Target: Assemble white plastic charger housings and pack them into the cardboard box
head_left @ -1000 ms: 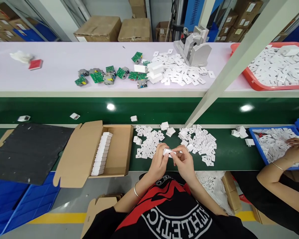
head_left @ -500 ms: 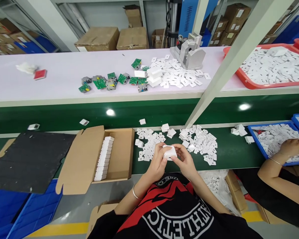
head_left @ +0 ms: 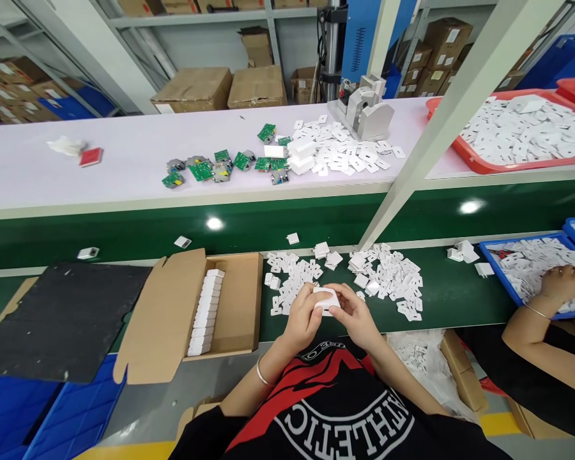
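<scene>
Both my hands hold one small white plastic housing (head_left: 326, 298) just above the near edge of the green bench. My left hand (head_left: 303, 317) grips its left side with curled fingers. My right hand (head_left: 357, 316) pinches its right side. Behind the hands lie two heaps of small flat white plastic pieces, the left heap (head_left: 292, 280) and the right heap (head_left: 390, 279). To the left an open cardboard box (head_left: 234, 300) holds a single row of white housings (head_left: 206, 312) stood on edge.
A co-worker's hand (head_left: 559, 284) rests in a blue tray (head_left: 506, 276) of white pieces at the right. A black mat (head_left: 62, 319) lies at the left. The far white table carries green circuit boards (head_left: 211, 167), a grey fixture (head_left: 367, 114) and a red tray (head_left: 464, 152).
The housing in my hands has been turned from edge-on to its broad face showing. The view has tilted upward a little. The co-worker's hand has shifted within the blue tray.
</scene>
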`<state>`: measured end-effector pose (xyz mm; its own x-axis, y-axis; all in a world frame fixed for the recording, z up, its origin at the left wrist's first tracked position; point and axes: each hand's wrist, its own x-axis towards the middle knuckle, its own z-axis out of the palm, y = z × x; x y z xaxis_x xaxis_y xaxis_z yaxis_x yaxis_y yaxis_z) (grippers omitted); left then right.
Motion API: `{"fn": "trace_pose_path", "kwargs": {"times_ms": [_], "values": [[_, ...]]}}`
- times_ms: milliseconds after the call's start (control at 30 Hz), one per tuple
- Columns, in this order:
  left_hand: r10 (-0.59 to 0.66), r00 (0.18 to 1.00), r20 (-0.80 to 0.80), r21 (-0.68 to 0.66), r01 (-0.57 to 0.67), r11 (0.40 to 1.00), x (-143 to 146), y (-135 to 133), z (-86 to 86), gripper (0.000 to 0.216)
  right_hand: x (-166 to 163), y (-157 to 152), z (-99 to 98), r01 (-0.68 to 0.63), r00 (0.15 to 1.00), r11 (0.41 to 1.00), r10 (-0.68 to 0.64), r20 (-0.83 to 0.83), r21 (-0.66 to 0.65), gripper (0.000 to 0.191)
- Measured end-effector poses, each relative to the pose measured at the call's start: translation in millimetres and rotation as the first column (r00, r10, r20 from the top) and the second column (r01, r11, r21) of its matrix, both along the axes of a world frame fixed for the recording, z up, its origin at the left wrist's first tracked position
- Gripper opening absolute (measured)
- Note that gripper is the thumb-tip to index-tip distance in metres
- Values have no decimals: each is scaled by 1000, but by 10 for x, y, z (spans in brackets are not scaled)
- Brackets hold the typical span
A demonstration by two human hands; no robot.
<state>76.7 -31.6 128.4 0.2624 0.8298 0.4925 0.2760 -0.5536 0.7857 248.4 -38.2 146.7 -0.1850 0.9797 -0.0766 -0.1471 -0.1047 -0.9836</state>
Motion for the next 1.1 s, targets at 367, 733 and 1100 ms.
{"fn": "trace_pose_path", "kwargs": {"times_ms": [367, 733, 1100], "values": [[54, 995, 79, -108, -45, 993, -92, 59, -98, 40, -242, 0, -50, 117, 993, 993, -116, 29, -31, 42], [130, 980, 150, -315, -77, 946, -159, 74, -161, 43, -414, 118, -117, 106, 961, 994, -106, 255, 10, 38], [129, 982, 137, -260, -89, 961, -315, 100, -170, 50, -476, 159, -98, 16, 972, 997, -34, 231, 81, 43]]}}
